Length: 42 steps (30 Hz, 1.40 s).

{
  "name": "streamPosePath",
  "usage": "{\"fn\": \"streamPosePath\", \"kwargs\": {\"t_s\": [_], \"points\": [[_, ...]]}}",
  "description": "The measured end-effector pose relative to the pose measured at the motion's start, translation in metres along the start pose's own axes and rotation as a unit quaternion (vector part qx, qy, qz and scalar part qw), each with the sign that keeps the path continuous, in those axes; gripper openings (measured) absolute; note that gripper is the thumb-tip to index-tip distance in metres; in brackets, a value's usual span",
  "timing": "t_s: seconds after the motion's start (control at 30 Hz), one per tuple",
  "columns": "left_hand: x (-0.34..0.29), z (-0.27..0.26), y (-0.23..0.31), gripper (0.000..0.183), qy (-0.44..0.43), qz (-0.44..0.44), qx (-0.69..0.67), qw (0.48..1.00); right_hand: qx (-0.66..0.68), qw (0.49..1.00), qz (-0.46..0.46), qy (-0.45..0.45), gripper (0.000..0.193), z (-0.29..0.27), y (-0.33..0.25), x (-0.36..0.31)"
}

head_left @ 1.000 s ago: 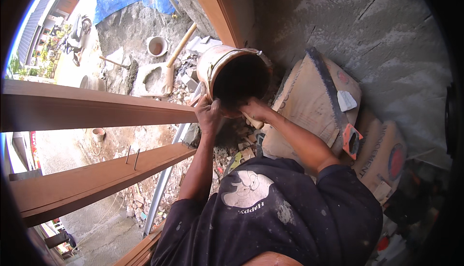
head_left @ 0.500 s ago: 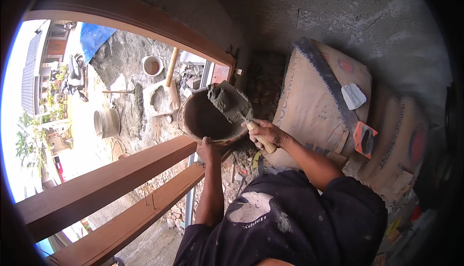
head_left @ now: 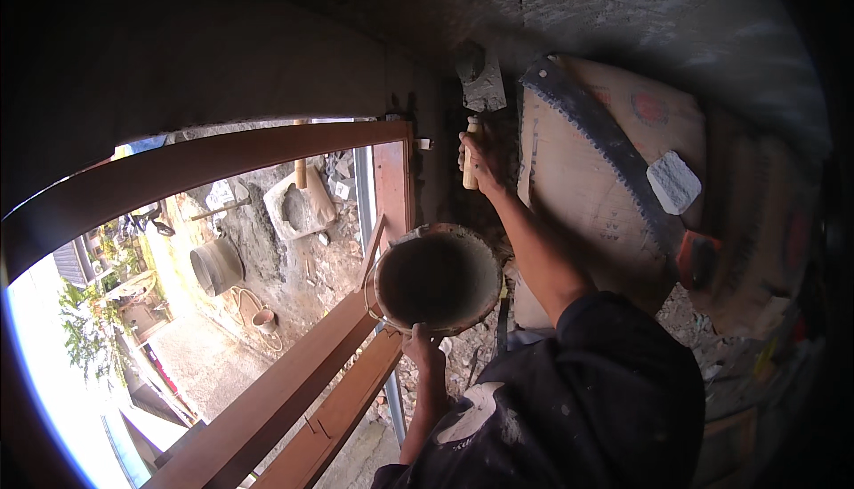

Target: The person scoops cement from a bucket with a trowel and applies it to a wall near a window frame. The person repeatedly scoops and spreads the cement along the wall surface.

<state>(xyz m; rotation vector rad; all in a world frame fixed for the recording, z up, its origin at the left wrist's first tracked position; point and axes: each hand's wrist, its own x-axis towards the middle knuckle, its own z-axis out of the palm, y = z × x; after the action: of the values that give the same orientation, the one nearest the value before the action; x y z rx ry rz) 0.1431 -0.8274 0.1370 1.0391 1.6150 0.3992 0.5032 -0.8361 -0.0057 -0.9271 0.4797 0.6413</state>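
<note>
Gripped at its near rim by my left hand (head_left: 425, 349), a round dark bucket (head_left: 485, 298) with a wire handle shows its shadowed inside. My right hand (head_left: 480, 164) is closed around the wooden handle of a trowel (head_left: 485, 91), stretched out ahead of the bucket. Toward the far end of the trowel blade sits a lump of grey mortar (head_left: 469, 60), close to the dark wall corner. How much mortar lies in the bucket is too dark to tell.
Right of my arm, a handsaw (head_left: 605, 147) and a white block (head_left: 673, 182) lie on a paper cement sack (head_left: 578, 213). A brown wooden frame (head_left: 294, 147) borders the opening on the left. Outside stands a grey bucket (head_left: 216, 267). A rough plastered wall (head_left: 623, 9) rises ahead.
My right hand has carried the loaded trowel from over the bucket forward to the wall corner. The view has shifted, and the bucket now appears lower in it, still in my left hand.
</note>
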Motion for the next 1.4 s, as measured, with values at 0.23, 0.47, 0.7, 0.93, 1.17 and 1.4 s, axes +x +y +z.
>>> {"fn": "streamPosePath", "kwargs": {"t_s": [0.23,0.47,0.7,0.93,1.17,1.4], "points": [[0.004,-0.006,-0.003,0.019,-0.012,-0.006,0.058,0.998,-0.271,0.864,-0.309,0.29,0.042,0.019,0.127,0.059],[-0.002,0.007,0.003,0.017,0.001,-0.033,0.072,0.997,-0.258,0.96,0.009,0.108,0.052,0.029,0.141,0.042],[0.008,-0.002,-0.015,0.022,-0.012,-0.039,0.095,0.995,-0.191,0.97,0.152,-0.008,0.034,-0.022,0.218,0.147],[0.005,0.008,-0.012,0.024,-0.013,-0.028,0.061,0.998,-0.659,0.722,-0.204,-0.055,0.036,0.023,0.146,0.136],[0.02,-0.003,-0.029,0.024,-0.078,-0.027,0.103,0.991,-0.318,0.915,0.131,-0.209,0.047,-0.001,0.021,0.099],[0.006,0.025,-0.006,0.018,-0.059,-0.004,0.084,0.995,-0.074,0.985,0.061,-0.143,0.039,-0.002,0.029,0.05]]}}
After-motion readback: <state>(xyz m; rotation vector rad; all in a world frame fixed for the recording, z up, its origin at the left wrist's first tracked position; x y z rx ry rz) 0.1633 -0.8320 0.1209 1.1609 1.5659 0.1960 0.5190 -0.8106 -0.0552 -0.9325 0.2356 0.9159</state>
